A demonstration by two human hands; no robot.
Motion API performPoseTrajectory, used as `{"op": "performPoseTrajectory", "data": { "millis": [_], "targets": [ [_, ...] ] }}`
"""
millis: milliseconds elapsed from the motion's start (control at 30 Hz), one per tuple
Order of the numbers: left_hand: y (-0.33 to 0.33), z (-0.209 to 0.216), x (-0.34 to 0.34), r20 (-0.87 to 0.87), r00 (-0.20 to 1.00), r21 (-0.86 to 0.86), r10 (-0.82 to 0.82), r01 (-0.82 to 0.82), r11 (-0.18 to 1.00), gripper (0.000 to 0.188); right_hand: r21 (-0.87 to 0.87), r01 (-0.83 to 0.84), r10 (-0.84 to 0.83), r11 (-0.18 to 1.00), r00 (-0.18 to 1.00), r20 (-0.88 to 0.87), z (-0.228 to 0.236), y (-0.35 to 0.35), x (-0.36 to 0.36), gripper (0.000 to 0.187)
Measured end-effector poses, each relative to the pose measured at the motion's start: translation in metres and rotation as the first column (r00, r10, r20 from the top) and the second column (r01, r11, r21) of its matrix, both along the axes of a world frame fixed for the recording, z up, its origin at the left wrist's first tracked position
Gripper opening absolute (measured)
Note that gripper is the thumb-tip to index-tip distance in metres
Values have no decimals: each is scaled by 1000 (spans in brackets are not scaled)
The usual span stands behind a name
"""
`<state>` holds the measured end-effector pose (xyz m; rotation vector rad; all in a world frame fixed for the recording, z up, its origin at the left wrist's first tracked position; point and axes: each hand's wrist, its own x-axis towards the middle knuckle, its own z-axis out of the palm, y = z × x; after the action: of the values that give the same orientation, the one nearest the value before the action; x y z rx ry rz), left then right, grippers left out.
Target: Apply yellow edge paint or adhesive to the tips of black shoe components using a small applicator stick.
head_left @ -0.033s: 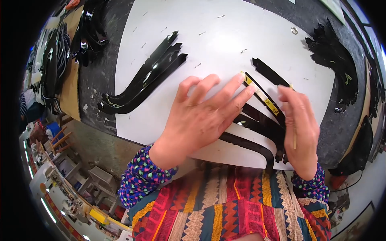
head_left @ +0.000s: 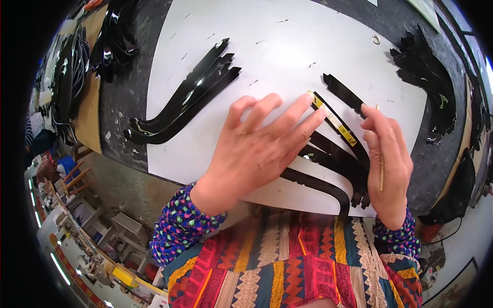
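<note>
My left hand [head_left: 257, 149] lies palm down with its fingers spread. Its index and middle fingertips press on a narrow black strip bearing yellow and white tape [head_left: 336, 122]. Fingers curled, my right hand [head_left: 390, 154] grips a thin brass-coloured rod [head_left: 381, 177], whose upper end shows above the knuckles. By that hand's fingertips lies another black strip [head_left: 343, 94], partly covered. Below the taped one, more glossy black strips [head_left: 334, 156] run under my left fingers toward my right palm. A curved black strip [head_left: 328, 186] rests nearest my apron. The right thumb is partly hidden.
A white sheet [head_left: 277, 25] covers the dark worktable [head_left: 126, 123]. Several curved black strips [head_left: 190, 95] lie at its left, and a fanned pile of them [head_left: 429, 82] at its right. A small metal ring [head_left: 376, 39] sits near the top. More bundles [head_left: 113, 46] are far left.
My right hand has shifted slightly right, and its fingers have curled around the thin rod, which now shows more plainly. The left hand and the strips stay in place.
</note>
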<state>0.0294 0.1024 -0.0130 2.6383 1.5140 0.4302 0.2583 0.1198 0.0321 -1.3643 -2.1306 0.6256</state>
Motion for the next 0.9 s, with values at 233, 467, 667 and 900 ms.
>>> {"op": "performPoseTrajectory", "data": {
  "millis": [233,467,667,900],
  "targets": [
    [-1,-6,3,45,999,52,6,-8,999,52,-269,-90,-27,959,914,-404,-14,15,-22,19],
    [-4,-12,5,60,998,92,20,-26,995,54,-221,-68,-13,973,937,-349,-36,20,-29,13],
    [-4,-12,3,51,998,80,23,-27,996,55,-113,-84,46,990,952,-302,-45,22,-27,12],
    [-4,-12,3,51,999,78,18,-22,997,55,-135,-110,58,985,938,-341,-44,21,-29,12]
  ]
}}
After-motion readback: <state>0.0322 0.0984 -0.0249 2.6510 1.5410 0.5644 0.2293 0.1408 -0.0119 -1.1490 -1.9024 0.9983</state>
